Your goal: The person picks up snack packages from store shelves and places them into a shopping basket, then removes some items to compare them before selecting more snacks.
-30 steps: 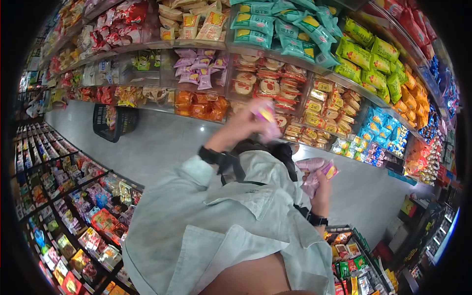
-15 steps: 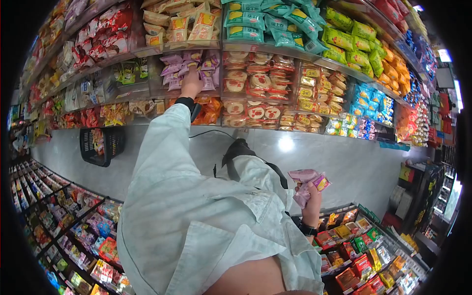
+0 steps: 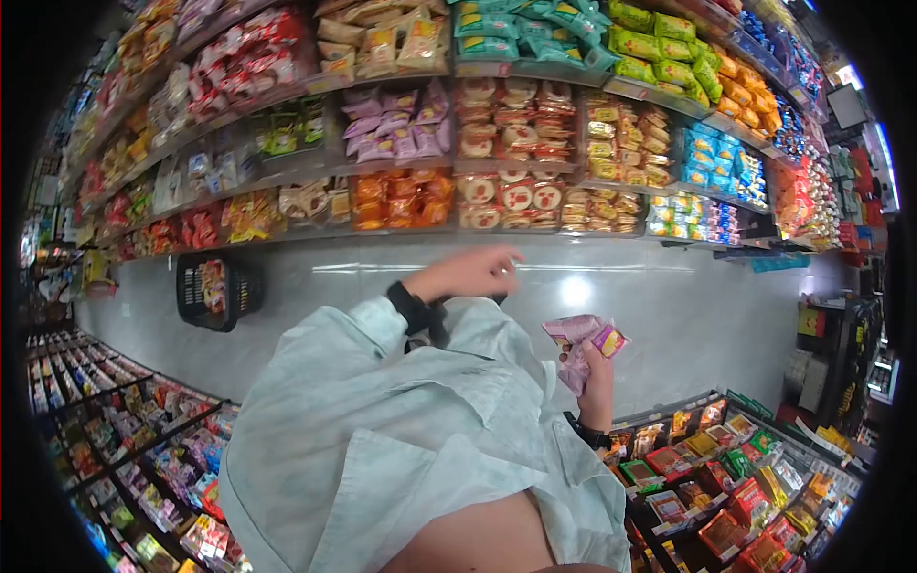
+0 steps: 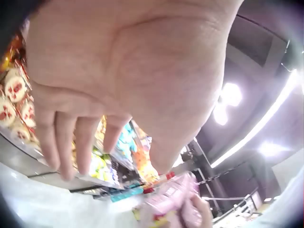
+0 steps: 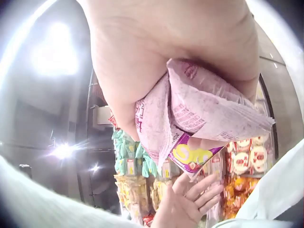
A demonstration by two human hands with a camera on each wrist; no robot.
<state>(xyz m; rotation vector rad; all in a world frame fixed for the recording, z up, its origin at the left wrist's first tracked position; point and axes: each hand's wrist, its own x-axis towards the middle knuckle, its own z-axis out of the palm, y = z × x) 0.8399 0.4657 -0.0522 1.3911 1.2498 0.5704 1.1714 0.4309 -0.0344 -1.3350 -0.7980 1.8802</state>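
Now my left hand (image 3: 470, 272) hangs empty with fingers loose, just left of the soft pink crinkly snack packets (image 3: 579, 346) that my right hand (image 3: 600, 374) clutches. I judge I'm between packets; the next move calls for pinching one from that bunch. Well left of the packets, a black plastic basket (image 3: 218, 288) on the floor holds a few wrapped snacks.

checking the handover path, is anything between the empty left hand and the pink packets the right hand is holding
Nothing visible stands between them. The left hand hangs open and empty in the air above the aisle floor, and the pink snack packets sit in the right hand beside it, with only open air across the gap.
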